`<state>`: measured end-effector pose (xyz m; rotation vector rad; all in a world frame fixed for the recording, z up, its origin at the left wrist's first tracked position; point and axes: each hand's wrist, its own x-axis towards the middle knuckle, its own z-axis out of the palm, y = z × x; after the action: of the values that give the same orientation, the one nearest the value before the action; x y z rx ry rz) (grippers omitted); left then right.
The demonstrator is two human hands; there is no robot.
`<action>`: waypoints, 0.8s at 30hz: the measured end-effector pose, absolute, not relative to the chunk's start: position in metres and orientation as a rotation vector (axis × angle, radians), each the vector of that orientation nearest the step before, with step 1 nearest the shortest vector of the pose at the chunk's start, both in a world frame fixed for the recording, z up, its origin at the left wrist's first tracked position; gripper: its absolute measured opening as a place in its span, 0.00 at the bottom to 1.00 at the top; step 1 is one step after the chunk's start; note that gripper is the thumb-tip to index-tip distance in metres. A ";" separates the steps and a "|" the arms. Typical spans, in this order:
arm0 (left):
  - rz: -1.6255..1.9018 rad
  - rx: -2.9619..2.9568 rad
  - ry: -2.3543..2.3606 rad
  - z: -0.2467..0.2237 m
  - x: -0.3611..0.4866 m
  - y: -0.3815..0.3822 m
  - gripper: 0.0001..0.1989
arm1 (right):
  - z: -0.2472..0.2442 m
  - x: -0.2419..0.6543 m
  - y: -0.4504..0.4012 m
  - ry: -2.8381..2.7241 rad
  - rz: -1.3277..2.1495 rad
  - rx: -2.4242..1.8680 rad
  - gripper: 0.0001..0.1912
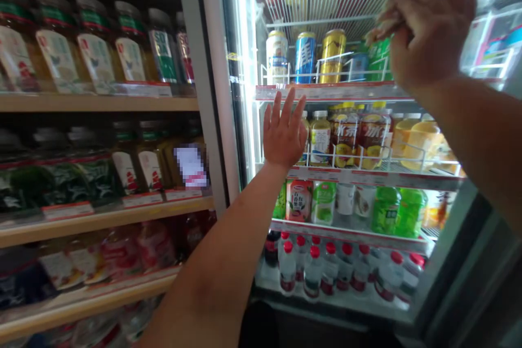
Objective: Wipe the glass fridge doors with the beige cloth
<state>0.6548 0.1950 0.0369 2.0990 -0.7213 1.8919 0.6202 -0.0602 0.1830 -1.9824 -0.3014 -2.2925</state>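
My left hand [284,133] is stretched out with its fingers spread, its fingertips at the front edge of the can shelf [350,91]; whether it touches the edge I cannot tell. Higher up on the right, my right hand [434,32] is closed round a crumpled, pale cloth [389,19], slightly blurred. Behind and below the cloth stand a gold can [333,56], a blue can [305,57] and a white can [277,57]. A tea bottle [320,138] with a pale label stands just right of my left hand.
The lit fridge [220,81] has wire racks with low front rails. Green bottles [385,209] fill a lower shelf, above red-capped water bottles [313,272]. To the left, wooden shelves [98,100] hold rows of juice bottles [55,43].
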 end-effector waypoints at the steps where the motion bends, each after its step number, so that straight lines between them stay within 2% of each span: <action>1: 1.891 2.097 -0.721 0.037 0.655 0.195 0.31 | 0.187 0.622 -0.059 -0.186 -2.324 -1.892 0.25; 4: 1.889 2.076 -0.738 0.037 0.655 0.195 0.30 | 0.181 0.623 -0.050 -0.501 -2.413 -2.010 0.28; 6: 1.898 2.059 -0.752 0.037 0.655 0.196 0.31 | 0.166 0.620 -0.043 -0.994 -2.306 -2.245 0.27; 8: 1.910 2.052 -0.756 0.036 0.655 0.196 0.31 | 0.154 0.617 -0.040 -1.245 -2.168 -2.380 0.25; 10: 1.912 2.055 -0.754 0.036 0.655 0.196 0.31 | 0.150 0.618 -0.041 -1.089 -2.250 -2.298 0.23; 14: 1.888 2.077 -0.748 0.037 0.655 0.196 0.30 | 0.158 0.624 -0.049 -0.403 -2.414 -1.886 0.23; 16: 1.881 2.093 -0.740 0.037 0.654 0.196 0.29 | 0.156 0.623 -0.046 -0.459 -2.382 -1.958 0.24; 20: 1.869 2.099 -0.735 0.038 0.653 0.196 0.29 | 0.139 0.613 -0.030 -1.003 -2.118 -2.340 0.21; 24: 1.854 2.079 -0.751 0.036 0.653 0.196 0.32 | 0.139 0.608 -0.034 -0.618 -2.053 -2.171 0.21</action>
<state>0.6533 0.1959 0.0364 2.0786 -0.7512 1.8545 0.6080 -0.0343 0.1393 -2.1708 -0.6175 -2.0534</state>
